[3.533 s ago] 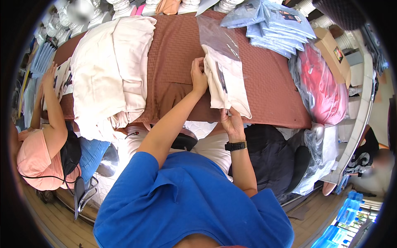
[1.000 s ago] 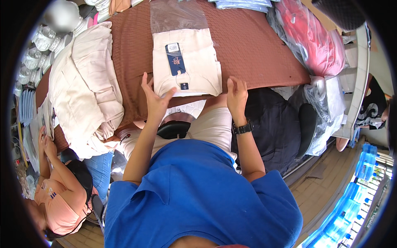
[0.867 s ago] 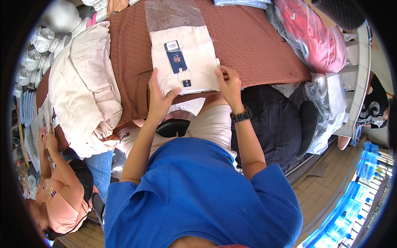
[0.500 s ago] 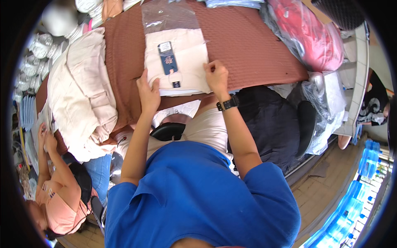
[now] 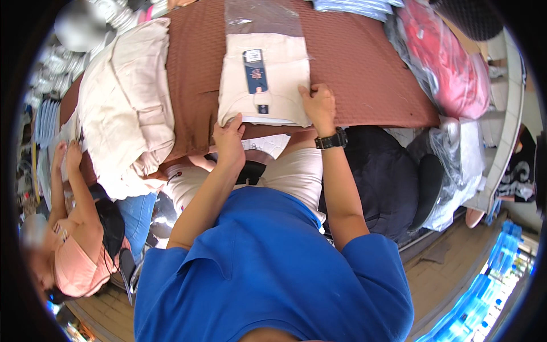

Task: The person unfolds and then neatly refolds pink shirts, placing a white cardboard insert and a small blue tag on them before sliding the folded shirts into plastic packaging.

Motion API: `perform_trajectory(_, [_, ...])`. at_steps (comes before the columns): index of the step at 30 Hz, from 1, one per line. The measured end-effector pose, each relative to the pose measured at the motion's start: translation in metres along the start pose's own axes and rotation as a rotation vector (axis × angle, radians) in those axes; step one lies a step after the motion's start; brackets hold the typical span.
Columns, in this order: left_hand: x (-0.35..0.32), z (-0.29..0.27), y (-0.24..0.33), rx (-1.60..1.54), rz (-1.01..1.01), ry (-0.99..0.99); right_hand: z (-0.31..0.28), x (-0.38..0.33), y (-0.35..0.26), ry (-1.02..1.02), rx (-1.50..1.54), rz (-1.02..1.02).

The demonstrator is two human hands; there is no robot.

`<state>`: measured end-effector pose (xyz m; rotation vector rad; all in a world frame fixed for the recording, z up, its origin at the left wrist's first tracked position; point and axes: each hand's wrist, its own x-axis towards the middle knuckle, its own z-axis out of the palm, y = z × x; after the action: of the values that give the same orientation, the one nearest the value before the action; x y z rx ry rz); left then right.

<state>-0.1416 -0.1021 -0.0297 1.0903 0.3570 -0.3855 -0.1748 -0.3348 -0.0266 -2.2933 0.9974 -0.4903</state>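
Observation:
A folded cream shirt [image 5: 285,74] in a clear plastic bag lies at the table's near edge. A navy hang tag [image 5: 255,73] and a small dark neck label [image 5: 262,109] show on its front, and a white edge shows beneath its near side. The bag's empty end [image 5: 263,18] stretches away from me. My left hand [image 5: 230,138] is closed on the near left corner of the shirt, fingertips at its edge. My right hand [image 5: 320,104] grips the right edge near the front corner, thumb toward the shirt, other fingers curled.
A pile of cream cloth [image 5: 122,102] covers the left of the brown table cover [image 5: 364,74]. Red clothing in plastic [image 5: 444,62] lies at the far right, light-blue packs [image 5: 359,7] at the back. A black bundle [image 5: 376,176] sits beside me; a co-worker [image 5: 85,245] is at left.
My view has shifted, moving the scene rightward in the picture. My left hand has gone from the shirt's left side to its near left corner; my right hand stays at the right edge.

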Motion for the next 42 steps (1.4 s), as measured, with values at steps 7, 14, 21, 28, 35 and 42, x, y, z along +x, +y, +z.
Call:
perform_trajectory(7, [-0.006,0.026,-0.004,-0.005,0.120,0.145,-0.008,-0.005,-0.011,-0.152,0.143,0.047])
perform_trajectory(14, [0.007,0.020,0.005,0.395,-0.055,-0.014,-0.005,-0.011,-0.003,-0.227,0.347,0.114])
perform_trajectory(21, [0.000,0.034,0.004,-0.240,-0.024,-0.162,0.005,-0.030,-0.016,-0.204,0.661,0.275])
perform_trajectory(28, [0.002,0.054,0.025,-0.411,-0.152,-0.330,0.016,-0.052,-0.029,-0.109,0.824,0.300])
perform_trajectory(35, [0.016,0.056,0.010,-0.101,-0.052,-0.395,0.024,-0.061,-0.033,-0.129,0.962,0.246])
perform_trajectory(42, [0.032,0.037,0.006,-0.074,-0.089,-0.420,0.015,-0.044,-0.019,-0.273,0.649,0.048])
